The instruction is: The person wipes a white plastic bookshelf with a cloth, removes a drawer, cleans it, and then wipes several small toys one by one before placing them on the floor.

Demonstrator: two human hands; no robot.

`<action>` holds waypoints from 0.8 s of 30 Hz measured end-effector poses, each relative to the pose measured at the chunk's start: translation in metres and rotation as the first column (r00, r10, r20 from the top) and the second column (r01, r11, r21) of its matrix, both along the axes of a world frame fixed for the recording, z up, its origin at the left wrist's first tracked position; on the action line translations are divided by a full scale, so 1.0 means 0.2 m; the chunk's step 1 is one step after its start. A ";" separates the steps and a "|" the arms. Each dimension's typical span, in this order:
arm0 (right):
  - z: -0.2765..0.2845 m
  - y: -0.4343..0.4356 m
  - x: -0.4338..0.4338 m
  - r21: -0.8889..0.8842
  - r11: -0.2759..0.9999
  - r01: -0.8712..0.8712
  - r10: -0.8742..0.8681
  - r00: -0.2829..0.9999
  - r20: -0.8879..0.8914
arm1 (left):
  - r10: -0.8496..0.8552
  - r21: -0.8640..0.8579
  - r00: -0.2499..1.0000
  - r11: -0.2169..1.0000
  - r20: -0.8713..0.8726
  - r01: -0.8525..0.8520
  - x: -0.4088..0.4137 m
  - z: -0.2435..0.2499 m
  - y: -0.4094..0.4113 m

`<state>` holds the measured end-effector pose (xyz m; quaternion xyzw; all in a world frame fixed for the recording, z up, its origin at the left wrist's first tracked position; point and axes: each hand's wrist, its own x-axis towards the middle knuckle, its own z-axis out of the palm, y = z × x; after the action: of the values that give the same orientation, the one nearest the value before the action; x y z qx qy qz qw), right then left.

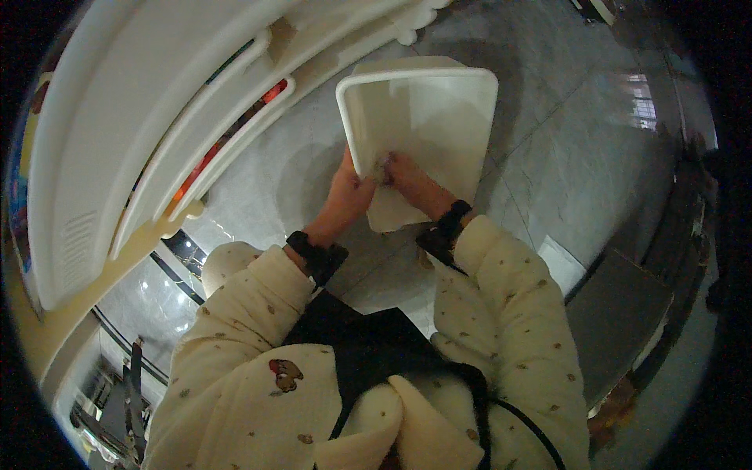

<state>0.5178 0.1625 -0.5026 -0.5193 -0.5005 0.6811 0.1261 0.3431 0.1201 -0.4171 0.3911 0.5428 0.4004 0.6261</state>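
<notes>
In front of me a white plastic bin point(437, 126) is tilted, its open mouth facing me. My left hand point(351, 189) grips the bin's left side near the lower end, thumb at the rim and the other fingers mostly hidden behind the wall. My right hand point(411, 179) reaches inside, its curled fingers against the inner left wall, close to the left thumb. Whether anything small sits between those right fingers is too blurred to tell. Both wrists wear black straps with dark devices.
A large white plastic storage unit point(147, 106) rises at the left, with red and orange items point(217, 147) showing through a slot. Grey tiles point(558, 135) cover the floor. Off to the right are a white sheet point(561, 264) and a dark grey box-like piece point(617, 320).
</notes>
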 end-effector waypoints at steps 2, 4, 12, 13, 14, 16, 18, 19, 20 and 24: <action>0.06 0.05 0.08 0.525 0.804 -0.278 0.269 0.958 0.096 | -0.002 -0.038 1.000 0.999 0.005 0.003 -0.01 0.00 0.00; 0.33 0.17 0.02 0.168 0.986 0.004 0.056 0.935 -0.349 | 0.000 -0.085 1.000 0.996 0.007 0.000 -0.03 -0.05 -0.01; 0.77 0.27 0.17 -0.675 0.738 -0.007 -0.620 0.389 -0.682 | 0.043 -0.211 0.988 0.977 0.146 -0.012 -0.08 -0.08 0.03; 0.81 0.28 0.18 -0.650 0.760 -0.031 -0.606 0.327 -0.725 | 0.058 -0.228 0.986 0.973 0.159 -0.020 -0.09 -0.08 0.02; 0.86 0.29 0.19 -0.623 0.781 -0.053 -0.590 0.264 -0.763 | 0.073 -0.246 0.983 0.969 0.171 -0.029 -0.09 -0.09 0.03; 1.01 0.34 0.33 -0.453 0.886 0.094 -0.457 0.341 -0.822 | 0.040 -0.244 0.988 0.970 0.150 -0.002 -0.11 -0.07 0.06; 1.08 0.35 0.52 -0.332 0.879 0.341 -0.464 0.456 -0.760 | 0.024 -0.254 0.978 0.967 0.207 0.031 -0.16 -0.06 0.07; 1.11 0.35 0.61 -0.277 0.813 0.512 -0.546 0.507 -0.667 | 0.025 -0.262 0.959 0.964 0.282 0.052 -0.18 -0.08 0.07; 1.12 0.34 0.67 -0.196 0.726 0.660 -0.633 0.529 -0.565 | 0.026 -0.268 0.934 0.960 0.355 0.075 -0.21 -0.08 0.07; 1.08 0.21 0.61 0.162 0.777 0.608 -0.529 0.770 -0.356 | -0.097 -0.343 0.952 0.918 0.290 0.198 -0.24 -0.05 0.11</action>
<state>0.6404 0.2044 -0.2856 -0.5191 -0.3809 0.6046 0.4690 0.2960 0.1427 -0.4262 0.2495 0.4876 0.2918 0.7841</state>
